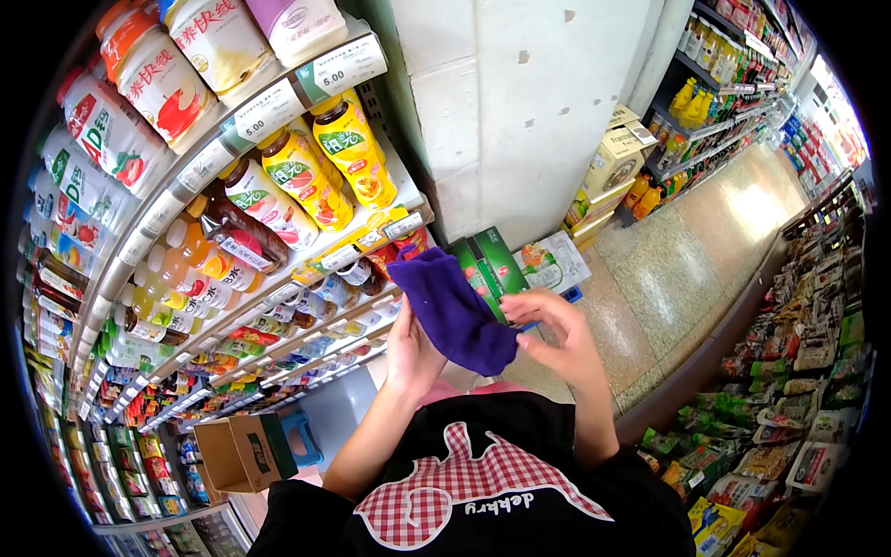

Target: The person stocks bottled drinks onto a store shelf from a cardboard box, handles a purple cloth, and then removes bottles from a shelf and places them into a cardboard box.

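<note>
A folded purple cloth (455, 311) is held up in front of my chest. My left hand (411, 348) supports it from below and behind, with fingertips showing past its right edge. My right hand (560, 339) is at the lower right end of the cloth, its thumb at the edge and its fingers curved and apart. Just behind the cloth stands a green box (489, 269). Yellow-labelled drink bottles (355, 153) are on the shelf to the upper left.
Shelves of bottled drinks (246, 223) with price tags curve along my left. A white pillar (520, 102) rises ahead, cartons (617, 162) beside it. Packaged snacks (770, 418) line the right side of the tiled aisle (668, 269). An open cardboard box (232, 455) sits low at left.
</note>
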`<state>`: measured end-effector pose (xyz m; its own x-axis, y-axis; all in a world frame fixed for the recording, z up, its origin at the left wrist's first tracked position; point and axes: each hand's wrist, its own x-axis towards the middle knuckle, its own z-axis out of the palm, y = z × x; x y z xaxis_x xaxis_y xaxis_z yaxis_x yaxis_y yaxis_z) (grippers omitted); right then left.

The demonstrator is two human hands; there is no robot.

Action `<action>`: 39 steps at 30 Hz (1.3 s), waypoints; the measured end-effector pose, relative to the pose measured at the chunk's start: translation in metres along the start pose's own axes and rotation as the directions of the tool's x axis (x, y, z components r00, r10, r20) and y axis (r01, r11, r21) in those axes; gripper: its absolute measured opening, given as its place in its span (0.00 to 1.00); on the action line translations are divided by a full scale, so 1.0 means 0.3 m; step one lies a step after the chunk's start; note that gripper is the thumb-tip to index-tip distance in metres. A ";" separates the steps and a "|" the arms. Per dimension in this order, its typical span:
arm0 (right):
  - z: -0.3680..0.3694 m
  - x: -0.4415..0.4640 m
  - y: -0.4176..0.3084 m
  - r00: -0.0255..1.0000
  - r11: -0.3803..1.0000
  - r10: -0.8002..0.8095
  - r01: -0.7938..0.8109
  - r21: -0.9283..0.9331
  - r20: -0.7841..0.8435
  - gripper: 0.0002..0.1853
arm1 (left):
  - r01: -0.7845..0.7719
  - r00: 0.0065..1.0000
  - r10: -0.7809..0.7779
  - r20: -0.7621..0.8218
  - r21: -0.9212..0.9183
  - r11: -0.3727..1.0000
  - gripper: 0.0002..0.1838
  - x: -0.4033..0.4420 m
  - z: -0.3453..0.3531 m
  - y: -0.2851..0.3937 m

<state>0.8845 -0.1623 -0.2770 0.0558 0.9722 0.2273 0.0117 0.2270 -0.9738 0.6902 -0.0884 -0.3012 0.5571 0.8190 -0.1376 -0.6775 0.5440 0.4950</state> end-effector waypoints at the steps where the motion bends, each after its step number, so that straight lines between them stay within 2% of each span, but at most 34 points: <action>1: 0.010 -0.007 0.006 0.995 0.997 0.061 -0.056 0.059 -0.082 0.25 | -0.012 1.000 0.012 0.001 -0.016 1.000 0.33 -0.007 0.004 0.005; 5: 0.005 -0.023 0.106 0.970 0.975 0.215 -0.209 0.072 -0.109 0.19 | -0.043 0.999 0.044 0.013 -0.070 0.997 0.32 -0.022 0.016 0.012; 9: 0.073 -0.004 0.138 0.996 0.998 0.047 -0.050 -0.047 -0.072 0.20 | -0.009 1.000 0.013 0.029 -0.130 0.991 0.35 -0.028 0.022 0.005; 10: 0.075 -0.004 0.138 0.982 0.983 0.185 -0.185 0.003 -0.026 0.20 | 0.008 0.998 0.001 0.062 -0.142 0.990 0.35 -0.028 0.025 0.004; 12: 0.071 -0.005 0.167 0.955 0.934 0.266 -0.289 0.209 0.132 0.19 | 0.040 0.992 -0.019 0.127 -0.163 0.986 0.35 -0.027 0.029 0.004; 13: 0.073 0.000 0.165 0.932 0.889 0.290 -0.346 0.301 0.216 0.18 | 0.005 0.999 -0.002 0.053 -0.051 0.999 0.35 -0.021 0.000 0.000; 15: 0.078 -0.003 0.122 0.934 0.880 0.311 -0.352 0.318 0.174 0.15 | -0.040 0.994 0.056 -0.089 0.178 0.983 0.34 -0.005 -0.082 -0.008; 16: 0.078 -0.003 0.108 0.938 0.888 0.314 -0.344 0.305 0.146 0.14 | -0.039 0.990 0.086 -0.114 0.364 0.930 0.34 -0.001 -0.100 -0.006; 18: 0.081 -0.005 0.101 0.943 0.895 0.328 -0.331 0.299 0.061 0.13 | -0.014 0.977 0.156 -0.145 0.688 0.726 0.33 0.011 -0.111 -0.001; 19: 0.084 -0.003 0.100 0.941 0.896 0.338 -0.323 0.306 0.004 0.12 | -0.013 0.939 0.272 -0.208 0.772 0.636 0.31 0.007 -0.092 -0.001; 21: 0.082 -0.004 0.114 0.935 0.917 0.339 -0.304 0.258 -0.102 0.11 | -0.175 0.866 0.499 0.031 0.954 0.245 0.31 0.012 -0.129 -0.023; 22: 0.080 -0.004 0.148 0.932 0.933 0.328 -0.296 0.203 -0.151 0.10 | -0.215 0.826 0.539 0.164 0.976 0.033 0.32 -0.003 -0.118 -0.025; 23: 0.079 -0.007 0.172 0.927 0.945 0.317 -0.292 0.148 -0.199 0.10 | -0.179 0.899 0.412 0.148 0.983 0.037 0.32 -0.024 -0.099 -0.027; 24: 0.077 -0.007 0.181 0.933 0.956 0.270 -0.290 -0.049 -0.239 0.10 | -0.140 0.952 0.278 0.124 0.989 0.038 0.31 -0.046 -0.048 -0.026; 25: 0.087 -0.009 0.192 0.936 0.964 0.229 -0.256 -0.067 -0.267 0.10 | -0.102 0.985 0.141 0.097 0.994 0.033 0.31 -0.056 -0.021 -0.038; 26: 0.105 -0.010 0.203 0.938 0.971 0.188 -0.222 -0.086 -0.292 0.10 | -0.177 0.968 0.181 0.175 0.984 -0.005 0.32 -0.059 -0.014 -0.074; 27: 0.116 -0.011 0.209 0.938 0.976 0.146 -0.188 -0.106 -0.315 0.10 | -0.175 0.965 0.196 0.177 0.984 -0.024 0.32 -0.061 -0.002 -0.098; 32: 0.085 -0.021 0.258 0.942 0.972 0.212 -0.231 -0.043 -0.260 0.09 | 0.001 0.993 0.115 -0.031 0.969 0.247 0.27 -0.045 -0.015 -0.101; 35: 0.076 -0.019 0.242 0.931 0.960 0.281 -0.269 0.083 -0.232 0.10 | -0.026 0.998 0.064 0.001 0.919 0.393 0.24 -0.035 -0.076 -0.083; 36: 0.068 -0.020 0.242 0.926 0.951 0.300 -0.271 0.151 -0.228 0.10 | -0.063 0.997 0.062 0.038 0.875 0.480 0.23 -0.026 -0.108 -0.077; 39: 0.007 -0.030 0.234 0.910 0.912 0.361 -0.300 0.280 -0.203 0.12 | -0.014 1.000 0.014 0.006 0.727 0.686 0.22 -0.040 -0.164 -0.037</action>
<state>0.8828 -0.1550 -0.3475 0.2572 0.9554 -0.1451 -0.2856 -0.0683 -0.9559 0.6673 -0.0951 -0.3473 0.5508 0.8252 -0.1255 -0.1235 0.2293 0.9655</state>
